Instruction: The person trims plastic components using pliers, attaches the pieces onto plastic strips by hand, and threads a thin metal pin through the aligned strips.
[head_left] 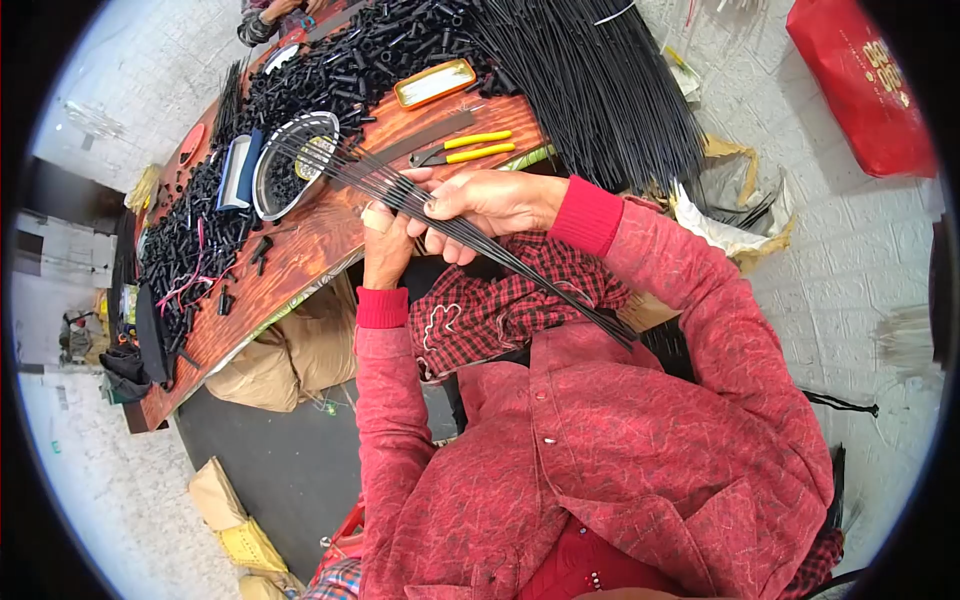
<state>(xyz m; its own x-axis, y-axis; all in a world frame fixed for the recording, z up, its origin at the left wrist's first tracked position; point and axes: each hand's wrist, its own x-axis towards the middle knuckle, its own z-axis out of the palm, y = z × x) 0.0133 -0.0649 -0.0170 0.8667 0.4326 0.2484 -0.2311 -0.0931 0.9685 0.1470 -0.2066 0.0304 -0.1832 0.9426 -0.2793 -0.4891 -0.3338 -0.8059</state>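
Both hands, left [388, 235] and right [490, 208], are close together, clamped on a bundle of thin black rods [470, 238]. The bundle slants from above the oval metal tray [268, 207] on the bench [412, 142] towards the person's red jacket [640, 440].

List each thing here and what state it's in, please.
Held rods: bunched, slanting
Left hand: closed around held rods
Right hand: closed around held rods
Pliers: lying flat, handles apart
Black pieces: heaped loosely
Metal tray: uncovered, holding black pieces
Orange-rimmed tray: uncovered, contents white
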